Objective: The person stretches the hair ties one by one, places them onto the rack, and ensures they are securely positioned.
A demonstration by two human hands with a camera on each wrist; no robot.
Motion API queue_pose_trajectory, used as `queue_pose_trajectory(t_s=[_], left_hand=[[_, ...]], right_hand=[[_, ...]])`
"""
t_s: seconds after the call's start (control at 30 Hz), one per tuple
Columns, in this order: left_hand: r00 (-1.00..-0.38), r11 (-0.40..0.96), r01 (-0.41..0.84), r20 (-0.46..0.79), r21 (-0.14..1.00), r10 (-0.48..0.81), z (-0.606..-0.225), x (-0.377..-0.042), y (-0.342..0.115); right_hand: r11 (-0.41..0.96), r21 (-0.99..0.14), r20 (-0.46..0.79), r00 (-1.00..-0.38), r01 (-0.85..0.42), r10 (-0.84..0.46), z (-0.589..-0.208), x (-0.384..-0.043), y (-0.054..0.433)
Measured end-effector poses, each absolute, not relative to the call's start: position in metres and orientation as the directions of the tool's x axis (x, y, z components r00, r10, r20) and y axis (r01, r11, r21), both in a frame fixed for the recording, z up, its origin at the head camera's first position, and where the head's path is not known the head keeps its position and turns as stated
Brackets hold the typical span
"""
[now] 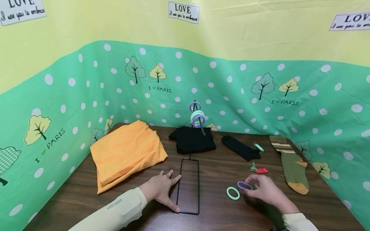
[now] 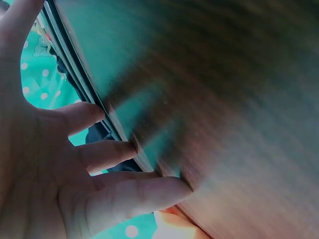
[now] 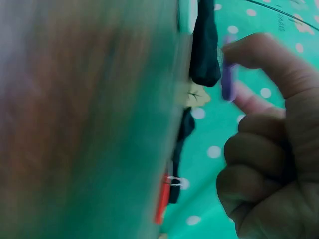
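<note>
My right hand pinches a purple ring between thumb and index finger. In the right wrist view the same purple ring shows edge-on, with the other fingers curled towards the palm. Just left of it, a mint green ring lies on the table. My left hand rests with spread fingers at the left side of a black wire stand's base, its thumb at the near corner. Several purple and mint rings hang on the stand's arm at the back.
An orange cloth lies at the left of the wooden table. Folded black cloth sits behind the base. To the right are a black sock, a mint green clip-like item, a key with red tag and an olive sock.
</note>
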State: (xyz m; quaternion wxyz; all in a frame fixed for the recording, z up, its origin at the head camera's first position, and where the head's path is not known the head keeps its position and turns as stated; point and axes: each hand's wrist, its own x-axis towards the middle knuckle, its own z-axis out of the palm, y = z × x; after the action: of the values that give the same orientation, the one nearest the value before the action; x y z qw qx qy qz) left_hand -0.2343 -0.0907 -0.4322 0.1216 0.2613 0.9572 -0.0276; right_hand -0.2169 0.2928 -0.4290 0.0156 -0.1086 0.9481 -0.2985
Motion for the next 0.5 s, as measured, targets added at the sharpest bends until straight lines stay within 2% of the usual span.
queue_pose_trajectory(t_s=[0.23, 0.37, 0.5], left_hand=[[-0.835, 0.864, 0.504, -0.252, 0.007, 0.489, -0.432, -0.235, -0.091], [-0.837, 0.866, 0.500, -0.251, 0.009, 0.486, -0.432, -0.234, -0.090], [-0.838, 0.865, 0.502, -0.243, 0.009, 0.488, -0.432, -0.234, -0.091]], right_hand=[[0.724, -0.577, 0.274, -0.925, -0.378, -0.265, -0.403, -0.204, 0.272], [0.683, -0.519, 0.435, -0.846, -0.515, -0.308, -0.384, -0.192, 0.252], [0.619, -0.415, 0.593, -0.714, -0.667, -0.372, -0.364, -0.181, 0.233]])
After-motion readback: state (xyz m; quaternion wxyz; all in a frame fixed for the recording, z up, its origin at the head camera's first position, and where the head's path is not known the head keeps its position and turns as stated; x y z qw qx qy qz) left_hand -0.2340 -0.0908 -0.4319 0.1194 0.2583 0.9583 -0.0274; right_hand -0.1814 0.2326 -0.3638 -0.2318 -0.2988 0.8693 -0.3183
